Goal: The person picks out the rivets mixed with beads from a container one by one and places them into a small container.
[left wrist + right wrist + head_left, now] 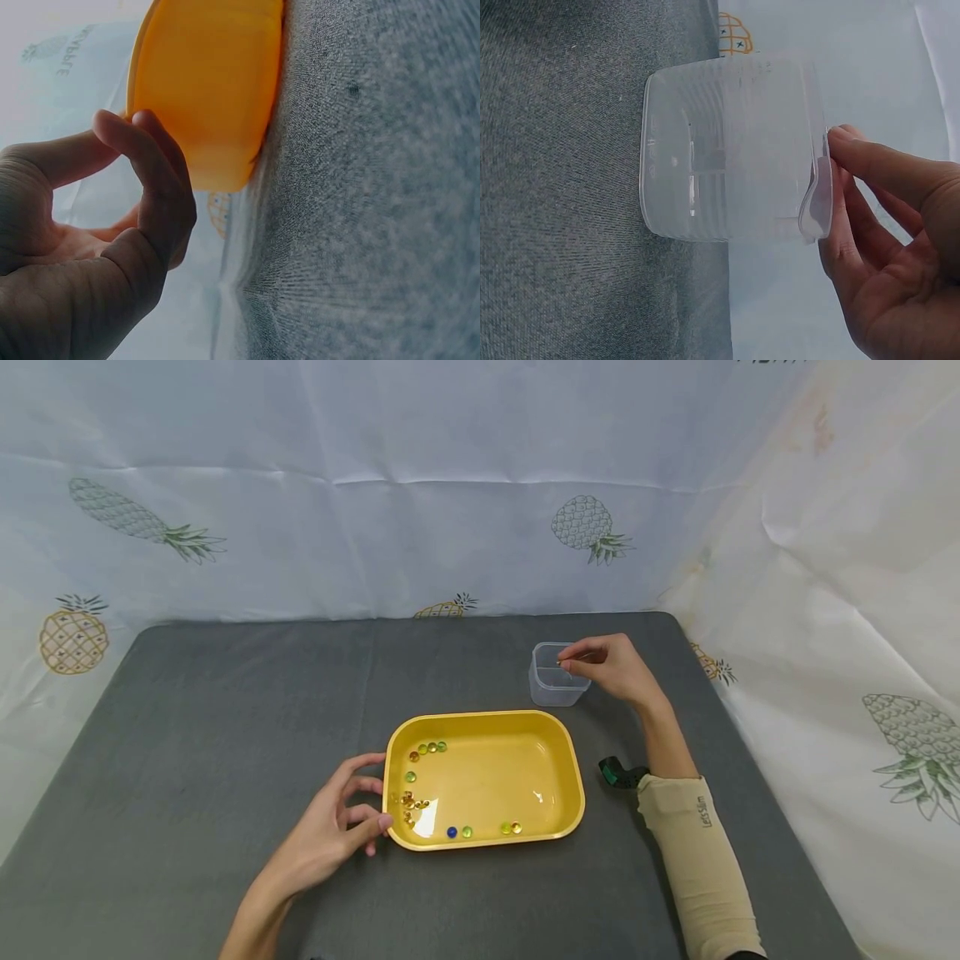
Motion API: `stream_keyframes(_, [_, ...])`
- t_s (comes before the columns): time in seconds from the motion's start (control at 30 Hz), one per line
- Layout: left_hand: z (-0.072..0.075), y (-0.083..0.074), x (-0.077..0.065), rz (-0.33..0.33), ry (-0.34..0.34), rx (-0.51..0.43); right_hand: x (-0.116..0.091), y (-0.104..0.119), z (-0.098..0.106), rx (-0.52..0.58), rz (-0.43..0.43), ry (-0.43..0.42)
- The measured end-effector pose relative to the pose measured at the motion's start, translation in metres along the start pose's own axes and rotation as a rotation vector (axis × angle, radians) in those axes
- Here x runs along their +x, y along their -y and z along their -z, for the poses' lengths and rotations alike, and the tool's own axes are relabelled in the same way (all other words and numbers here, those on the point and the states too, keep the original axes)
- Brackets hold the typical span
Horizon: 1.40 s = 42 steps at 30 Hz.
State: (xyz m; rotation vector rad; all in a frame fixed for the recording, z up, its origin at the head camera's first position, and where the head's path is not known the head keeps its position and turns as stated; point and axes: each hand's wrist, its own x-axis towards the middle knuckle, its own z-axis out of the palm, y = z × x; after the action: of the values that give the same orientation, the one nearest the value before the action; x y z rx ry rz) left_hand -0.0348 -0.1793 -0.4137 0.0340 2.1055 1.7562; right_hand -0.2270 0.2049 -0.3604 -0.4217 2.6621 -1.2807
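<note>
Grey cloth point(247, 727) beneath; your left hand point(330, 831) grips tray point(487, 777), right hand point(613, 668) pinches tiny bead point(559, 662), tub point(551, 696) just below — loose pinch could spill it outside.

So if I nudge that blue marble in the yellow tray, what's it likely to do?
The blue marble would probably roll easily, since it looks round and the floor of the yellow tray looks smooth. Pushed rightward in the head view, it would likely bump the green marble beside it. The tray's raised rim should stop a gentle roll.
</note>
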Motion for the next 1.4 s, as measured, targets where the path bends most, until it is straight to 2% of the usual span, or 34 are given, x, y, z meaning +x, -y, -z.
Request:
stream_keyframes(0.07, [0.0,0.0,-0.001,-0.002,0.001,-0.002,-0.001,0.002,0.0,-0.004,0.002,0.004])
stream_keyframes(0.3, [0.0,0.001,-0.001,-0.017,0.002,-0.003,0.012,-0.028,-0.004,0.013,0.015,-0.012])
stream_keyframes(0.7, [0.0,0.002,-0.001,-0.025,-0.003,0.002,0.014,-0.03,-0.005,-0.006,0.012,-0.003])
stream_keyframes(0.83, [0.0,0.002,-0.001,-0.023,-0.004,0.004,0.013,-0.024,-0.005,-0.005,-0.008,-0.004])
stream_keyframes(1.1, [0.0,0.002,-0.001,-0.02,-0.006,0.014,0.0,0.007,-0.001,-0.009,-0.011,0.016])
stream_keyframes(1.4, [0.0,0.003,0.0,-0.022,0.001,0.008,-0.003,0.015,0.0,-0.042,-0.01,0.017])
